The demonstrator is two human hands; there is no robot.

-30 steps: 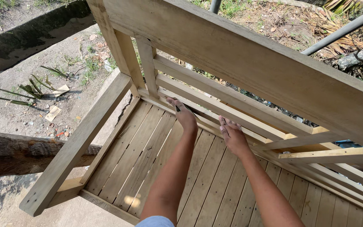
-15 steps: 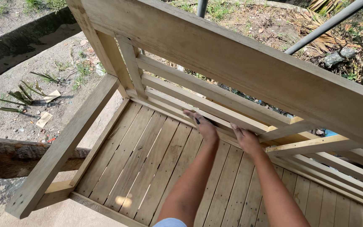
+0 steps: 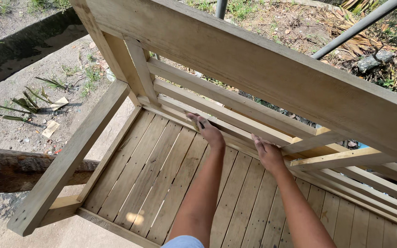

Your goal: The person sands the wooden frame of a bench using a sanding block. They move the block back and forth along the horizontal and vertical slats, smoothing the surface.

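Note:
A bare-wood bench with a slatted seat (image 3: 161,179) and a slatted backrest (image 3: 235,110) fills the view. My left hand (image 3: 209,132) is at the back of the seat where it meets the lowest back slat. Its fingers are curled around a thin pencil-like stick (image 3: 195,122) whose tip touches the wood. My right hand (image 3: 267,152) lies a little to the right. Its palm is down on the rear seat board and its fingers press against the lower rail. Both forearms reach over the seat slats.
The bench's wide top rail (image 3: 272,69) runs across the upper view, and its left armrest (image 3: 76,151) slopes toward me. A dark log (image 3: 5,167) lies at the left on bare ground with grass tufts and wood scraps. Metal poles (image 3: 354,27) stand behind.
The view has shifted, so the bench sits further left and lower in frame. Both hands slid along the rear seat edge. My left hand went from lying flat to curled on the thin stick.

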